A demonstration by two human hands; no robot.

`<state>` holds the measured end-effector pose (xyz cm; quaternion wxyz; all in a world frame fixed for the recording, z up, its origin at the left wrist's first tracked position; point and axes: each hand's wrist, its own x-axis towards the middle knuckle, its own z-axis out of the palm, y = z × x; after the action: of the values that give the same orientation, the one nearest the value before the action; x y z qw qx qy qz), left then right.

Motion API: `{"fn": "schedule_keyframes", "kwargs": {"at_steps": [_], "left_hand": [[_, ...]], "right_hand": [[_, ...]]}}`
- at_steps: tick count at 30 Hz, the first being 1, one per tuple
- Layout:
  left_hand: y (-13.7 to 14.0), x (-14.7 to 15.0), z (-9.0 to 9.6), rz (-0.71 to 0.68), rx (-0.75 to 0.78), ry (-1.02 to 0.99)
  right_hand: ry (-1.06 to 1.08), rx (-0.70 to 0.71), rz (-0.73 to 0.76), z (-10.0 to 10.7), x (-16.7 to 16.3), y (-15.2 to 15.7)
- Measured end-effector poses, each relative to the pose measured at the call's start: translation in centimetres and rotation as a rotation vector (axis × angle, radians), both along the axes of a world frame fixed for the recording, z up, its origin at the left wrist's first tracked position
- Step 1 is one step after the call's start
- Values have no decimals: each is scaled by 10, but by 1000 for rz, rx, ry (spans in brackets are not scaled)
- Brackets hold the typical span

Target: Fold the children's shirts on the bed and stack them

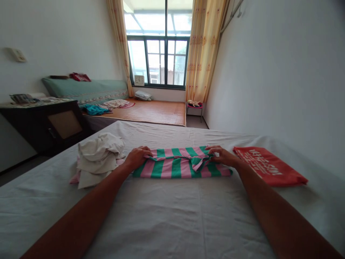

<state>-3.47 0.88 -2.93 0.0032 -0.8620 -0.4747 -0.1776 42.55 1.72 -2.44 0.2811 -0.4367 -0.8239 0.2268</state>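
Note:
A pink and green striped garment [175, 167] lies partly folded across the white sheet, with one layer turned over along its middle. At the left end of that fold, my left hand [138, 157] has its fingers closed on the striped cloth. My right hand [221, 156] pinches the same fold at its right end, where a small flap of cloth hangs loose. Left of the garment rests a heap of crumpled off-white cloth [98, 154] with some pink fabric under it. A flat red bag [269, 165] with white lettering lies to the right.
The white-sheeted surface [172, 216] spreads under everything. Beyond it stands a bed with a brown mat [156, 111] and several cloths. A dark cabinet [61, 122] is at the left, a small stool [194, 106] near the window, and a wall [283, 79] along the right.

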Motion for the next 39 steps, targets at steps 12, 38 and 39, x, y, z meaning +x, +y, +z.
{"fn": "schedule_keyframes", "kwargs": {"at_steps": [12, 38, 39], "left_hand": [[2, -8, 1, 67, -58, -69], [6, -28, -2, 13, -173, -117], [5, -29, -1, 76, -164, -147]], "right_hand": [[307, -639, 206, 45, -12, -32], [-82, 243, -171, -6, -43, -2], [-124, 194, -71, -9, -50, -4]]}}
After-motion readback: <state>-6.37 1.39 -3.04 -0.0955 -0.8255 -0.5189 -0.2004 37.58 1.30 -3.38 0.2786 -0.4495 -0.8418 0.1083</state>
